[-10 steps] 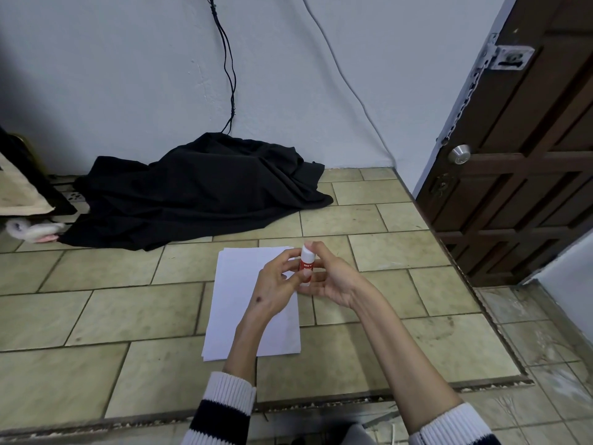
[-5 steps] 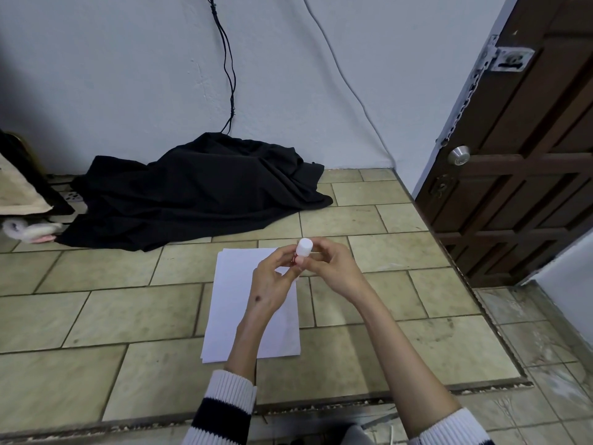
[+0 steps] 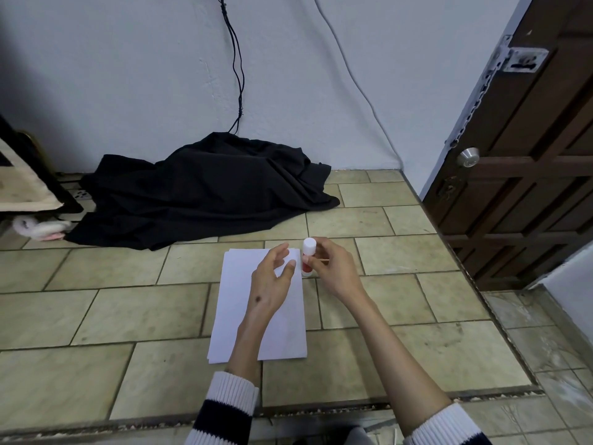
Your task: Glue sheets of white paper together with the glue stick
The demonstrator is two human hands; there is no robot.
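Note:
A stack of white paper sheets point(image 3: 244, 319) lies on the tiled floor in front of me. A red glue stick point(image 3: 308, 256) with a white cap stands upright just past the stack's upper right corner. My right hand point(image 3: 330, 268) holds it by the fingertips. My left hand point(image 3: 272, 281) hovers over the upper part of the paper, fingers spread, holding nothing. It is a short way left of the glue stick and not touching it.
A black cloth point(image 3: 199, 191) lies heaped against the wall beyond the paper. Cables point(image 3: 236, 62) hang down the wall. A dark wooden door point(image 3: 526, 175) stands to the right. A dark piece of furniture point(image 3: 29, 184) is at the far left.
Both hands held the glue stick together earlier, with the cap going on. Now my left hand has let go and moved left over the paper. My right hand has lowered the stick beside the stack.

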